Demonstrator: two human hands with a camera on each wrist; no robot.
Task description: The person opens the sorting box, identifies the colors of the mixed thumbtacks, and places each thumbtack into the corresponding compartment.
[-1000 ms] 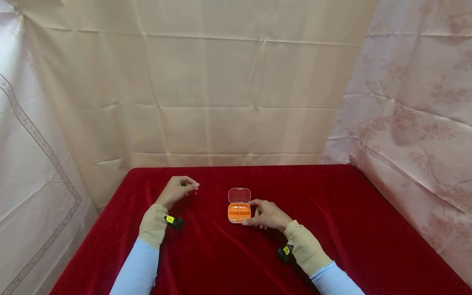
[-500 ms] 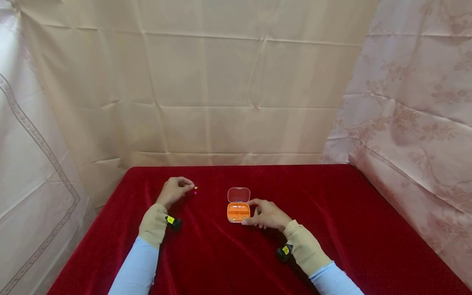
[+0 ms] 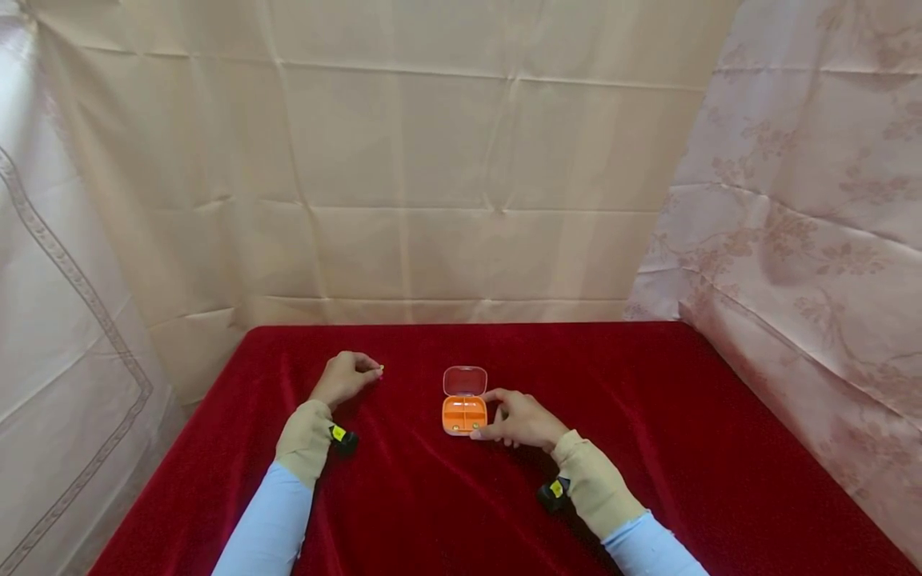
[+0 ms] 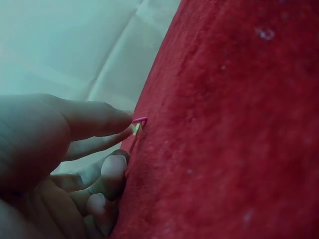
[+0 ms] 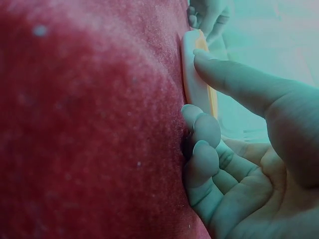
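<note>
A small orange pill box (image 3: 464,414) lies on the red cloth (image 3: 648,448) with its clear lid (image 3: 465,381) tipped back open; tiny pills sit in its compartments. My right hand (image 3: 487,416) grips the box by its right side, thumb at the near corner and forefinger at the far edge. The right wrist view shows that forefinger (image 5: 219,72) lying on the rim of the box (image 5: 189,84). To the left, my left hand (image 3: 376,371) is curled, its fingertips pinching a tiny yellow pill (image 3: 381,369) against the cloth. In the left wrist view a pink pill (image 4: 140,120) sits at those fingertips too.
The red velvet cloth covers the whole table, wrinkled in front of the box. Cream fabric (image 3: 403,176) hangs behind and to the left, and a floral curtain (image 3: 807,240) closes the right side. A small black sensor (image 3: 342,438) is strapped to each wrist.
The left hand's fingertips have closed in on the yellow and pink pills, which lay loose on the cloth just beyond them. The right hand and the box have stayed put.
</note>
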